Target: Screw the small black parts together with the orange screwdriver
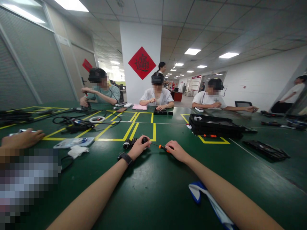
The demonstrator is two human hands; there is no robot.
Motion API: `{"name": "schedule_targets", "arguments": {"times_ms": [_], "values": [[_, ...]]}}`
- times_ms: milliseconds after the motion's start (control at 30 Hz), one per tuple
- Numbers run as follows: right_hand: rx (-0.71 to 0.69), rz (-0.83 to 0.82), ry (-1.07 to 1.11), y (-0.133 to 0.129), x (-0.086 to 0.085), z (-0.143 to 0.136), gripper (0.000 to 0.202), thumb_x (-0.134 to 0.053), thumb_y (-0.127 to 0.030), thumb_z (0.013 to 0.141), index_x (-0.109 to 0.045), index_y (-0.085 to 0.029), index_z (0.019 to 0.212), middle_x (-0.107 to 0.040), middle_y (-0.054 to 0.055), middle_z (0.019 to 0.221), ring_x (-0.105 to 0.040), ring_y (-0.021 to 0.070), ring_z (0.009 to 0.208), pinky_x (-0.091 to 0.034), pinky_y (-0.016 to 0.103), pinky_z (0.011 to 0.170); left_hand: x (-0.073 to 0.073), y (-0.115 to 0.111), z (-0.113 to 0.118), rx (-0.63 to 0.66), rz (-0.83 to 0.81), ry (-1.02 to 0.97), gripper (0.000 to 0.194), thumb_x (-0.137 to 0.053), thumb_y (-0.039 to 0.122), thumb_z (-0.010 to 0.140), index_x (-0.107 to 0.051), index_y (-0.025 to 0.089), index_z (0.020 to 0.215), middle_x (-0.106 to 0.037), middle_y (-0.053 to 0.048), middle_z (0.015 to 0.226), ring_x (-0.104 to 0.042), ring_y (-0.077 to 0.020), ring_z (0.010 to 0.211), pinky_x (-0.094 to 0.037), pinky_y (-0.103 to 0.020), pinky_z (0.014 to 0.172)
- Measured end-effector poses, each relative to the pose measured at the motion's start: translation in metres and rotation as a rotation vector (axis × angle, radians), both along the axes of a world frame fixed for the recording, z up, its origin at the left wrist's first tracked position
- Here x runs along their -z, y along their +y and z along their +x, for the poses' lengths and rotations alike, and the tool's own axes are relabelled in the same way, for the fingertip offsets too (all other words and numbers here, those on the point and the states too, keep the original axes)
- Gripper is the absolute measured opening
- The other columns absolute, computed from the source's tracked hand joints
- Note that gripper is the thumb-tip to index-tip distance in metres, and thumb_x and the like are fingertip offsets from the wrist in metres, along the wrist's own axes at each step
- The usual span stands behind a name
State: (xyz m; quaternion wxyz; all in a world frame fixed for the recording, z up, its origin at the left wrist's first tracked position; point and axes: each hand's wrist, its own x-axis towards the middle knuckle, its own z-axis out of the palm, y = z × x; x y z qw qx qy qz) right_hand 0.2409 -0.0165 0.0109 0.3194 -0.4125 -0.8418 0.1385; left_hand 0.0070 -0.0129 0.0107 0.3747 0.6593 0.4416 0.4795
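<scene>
My left hand (pixel 139 147), with a black watch on its wrist, is closed around a small black part (pixel 144 140); the fingers cover most of it, so its kind does not show. More small black cylindrical parts (pixel 129 143) lie on the table just left of that hand. An orange and black screwdriver (pixel 162 147) is gripped in my right hand (pixel 177 151). Its thin shaft points left, with the tip close to the fingers of my left hand; whether it touches the part I cannot tell.
Yellow tape marks the green table (pixel 148 191). Black trays (pixel 213 124) stand right, beside an orange-handled tool (pixel 210 136). A blue-white strap (pixel 200 191) lies under my right forearm. Cables (pixel 79 123) and a phone (pixel 74 142) lie left, near another person's hand (pixel 26 139). Several people sit opposite.
</scene>
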Motion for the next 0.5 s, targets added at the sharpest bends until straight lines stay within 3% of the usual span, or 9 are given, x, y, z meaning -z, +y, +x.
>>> {"name": "schedule_targets", "arguments": {"times_ms": [133, 233, 433, 500], "values": [[-0.004, 0.058, -0.04, -0.0066, -0.0004, -0.0026, 0.016, -0.052, -0.03, 0.079, -0.059, -0.017, 0.084, -0.056, 0.004, 0.085, -0.047, 0.0156, 0.083, -0.036, 0.029, 0.077, -0.0011, -0.0007, -0.0002, -0.007, 0.007, -0.007, 0.031, -0.056, 0.042, 0.068, -0.052, 0.018, 0.089, -0.057, 0.001, 0.072, -0.057, -0.0126, 0.067, -0.042, -0.023, 0.061], [0.01, 0.043, -0.047, -0.0081, 0.0002, -0.0035, 0.02, -0.059, -0.033, 0.074, -0.058, -0.017, 0.085, -0.055, 0.004, 0.085, -0.046, 0.0159, 0.081, -0.037, 0.028, 0.074, -0.0027, -0.0015, 0.0005, -0.008, 0.01, 0.003, 0.032, -0.057, 0.042, 0.067, -0.052, 0.018, 0.088, -0.057, 0.001, 0.07, -0.056, -0.0122, 0.065, -0.042, -0.023, 0.059], [0.017, -0.018, 0.054, -0.004, -0.0013, -0.0026, 0.03, -0.035, -0.03, 0.088, -0.061, -0.016, 0.085, -0.057, 0.004, 0.085, -0.048, 0.0145, 0.083, -0.036, 0.028, 0.077, -0.0012, 0.0, 0.0004, -0.005, -0.008, -0.018, 0.034, -0.057, 0.043, 0.067, -0.052, 0.017, 0.089, -0.057, 0.0, 0.075, -0.058, -0.0128, 0.067, -0.043, -0.024, 0.061], [0.009, -0.01, 0.034, -0.0028, -0.0005, -0.0023, 0.03, -0.036, -0.029, 0.088, -0.061, -0.016, 0.079, -0.057, 0.004, 0.082, -0.048, 0.0144, 0.081, -0.036, 0.028, 0.076, 0.0, 0.0009, -0.0004, 0.003, -0.011, -0.019, 0.033, -0.057, 0.042, 0.068, -0.051, 0.017, 0.089, -0.056, 0.001, 0.075, -0.058, -0.0126, 0.068, -0.043, -0.024, 0.061]]}}
